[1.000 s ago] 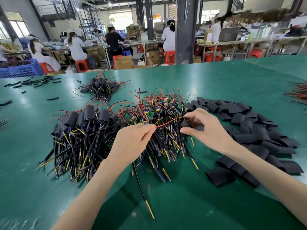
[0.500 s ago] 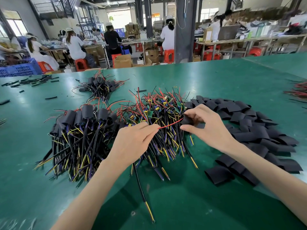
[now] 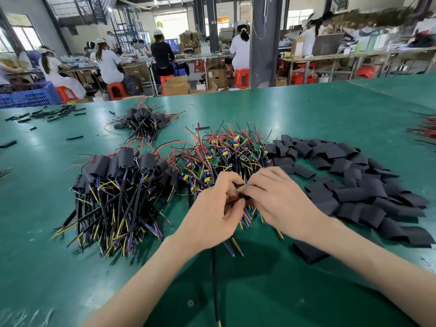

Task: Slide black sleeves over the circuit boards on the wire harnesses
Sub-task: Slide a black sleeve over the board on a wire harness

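At the centre of the frame the left hand (image 3: pixel 212 208) and right hand (image 3: pixel 280 201) meet fingertip to fingertip above the green tabletop (image 3: pixel 306 109). The right fingers (image 3: pixel 256 188) pinch a black sleeve (image 3: pixel 245 196), seen only as a dark sliver between the hands. The left fingers (image 3: pixel 232 205) pinch a red wire (image 3: pixel 228 202) just beside it. Above them in the frame lie bare circuit-board harnesses (image 3: pixel 226 152), with loose sleeves (image 3: pixel 354 180) at right and sleeved harnesses (image 3: pixel 118 180) at left.
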